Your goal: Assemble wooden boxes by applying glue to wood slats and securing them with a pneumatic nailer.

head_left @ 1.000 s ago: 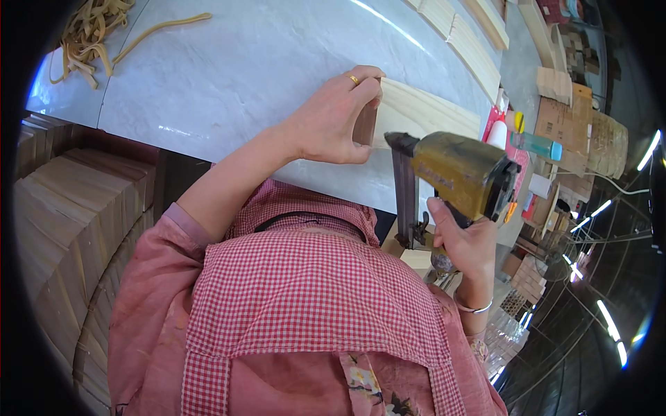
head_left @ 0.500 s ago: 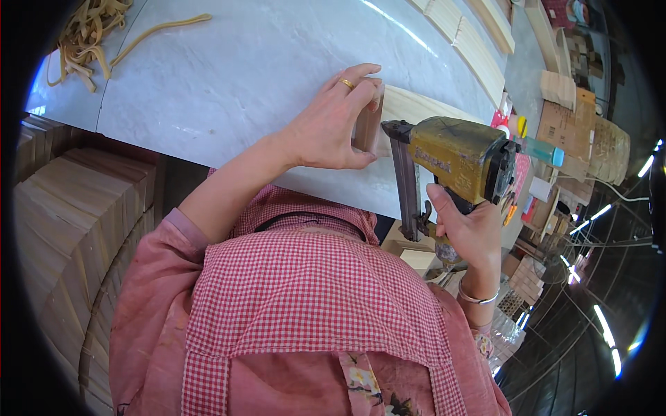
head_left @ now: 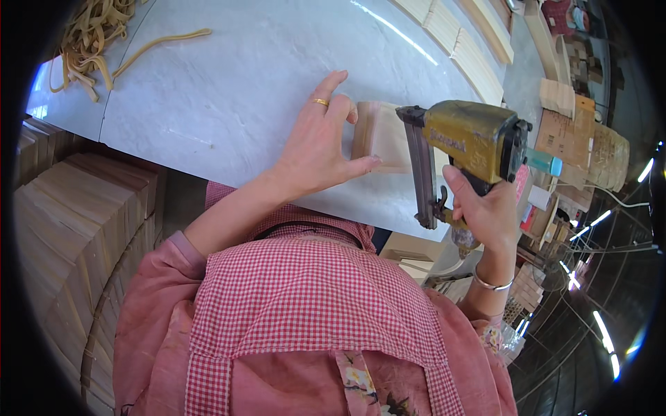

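Observation:
My right hand (head_left: 484,206) is wrapped round the grip of a pneumatic nail gun (head_left: 463,132) with a worn yellow-brown body and a dark magazine. The gun is held above the table, its nose over a pale wooden box-like piece (head_left: 388,139) and partly covering it. At the left end of that piece, a darker wood strip (head_left: 362,132) stands out. My left hand (head_left: 316,142) is beside this end, thumb and fingers spread apart, the index finger raised. Its thumb tip overlaps the wood's near corner; whether it touches cannot be made out.
Yellowish bands (head_left: 90,41) lie heaped on the marble-look table (head_left: 229,90) at far left. Long pale wooden strips (head_left: 444,35) lie along the far right side. Stacked wooden boards (head_left: 90,208) stand below the table at left. A teal-capped bottle (head_left: 544,163) and cardboard (head_left: 555,132) are at right.
My left hand has loosened from the wooden piece and shifted left, its fingers spreading. The nail gun in my right hand has moved right and slightly up, showing more of the wood.

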{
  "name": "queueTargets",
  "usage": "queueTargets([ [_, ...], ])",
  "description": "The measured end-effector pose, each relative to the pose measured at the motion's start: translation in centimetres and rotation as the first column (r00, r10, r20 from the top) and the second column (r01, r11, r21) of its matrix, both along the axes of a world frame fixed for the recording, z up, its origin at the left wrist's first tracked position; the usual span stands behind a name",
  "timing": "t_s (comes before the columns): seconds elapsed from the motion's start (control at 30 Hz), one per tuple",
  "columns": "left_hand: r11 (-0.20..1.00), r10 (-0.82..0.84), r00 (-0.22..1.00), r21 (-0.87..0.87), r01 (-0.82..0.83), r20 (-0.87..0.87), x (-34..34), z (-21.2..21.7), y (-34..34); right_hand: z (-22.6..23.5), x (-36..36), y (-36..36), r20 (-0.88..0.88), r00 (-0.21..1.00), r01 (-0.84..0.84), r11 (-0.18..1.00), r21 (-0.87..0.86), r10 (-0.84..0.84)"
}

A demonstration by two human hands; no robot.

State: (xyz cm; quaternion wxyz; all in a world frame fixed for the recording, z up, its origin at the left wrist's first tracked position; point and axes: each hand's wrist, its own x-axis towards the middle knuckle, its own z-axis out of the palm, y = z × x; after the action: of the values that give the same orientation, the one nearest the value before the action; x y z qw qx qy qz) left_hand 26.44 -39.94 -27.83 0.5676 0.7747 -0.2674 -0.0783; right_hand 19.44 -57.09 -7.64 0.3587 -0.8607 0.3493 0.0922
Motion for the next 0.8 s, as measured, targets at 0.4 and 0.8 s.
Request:
queueTargets([
  [0.4,0.999,0.003,0.999,0.032,-0.004,0.034,0.0,-0.1,-0.1,0.2,2.6,-2.3,-0.136,0.989,-0.046,0.999,0.026,0.050],
  [0.8,0.988,-0.123,0.927,0.132,0.081,0.353,1.7,2.8,-2.2,0.9,-0.4,-7.4,0.060,0.998,-0.012,0.998,-0.069,0.016],
])
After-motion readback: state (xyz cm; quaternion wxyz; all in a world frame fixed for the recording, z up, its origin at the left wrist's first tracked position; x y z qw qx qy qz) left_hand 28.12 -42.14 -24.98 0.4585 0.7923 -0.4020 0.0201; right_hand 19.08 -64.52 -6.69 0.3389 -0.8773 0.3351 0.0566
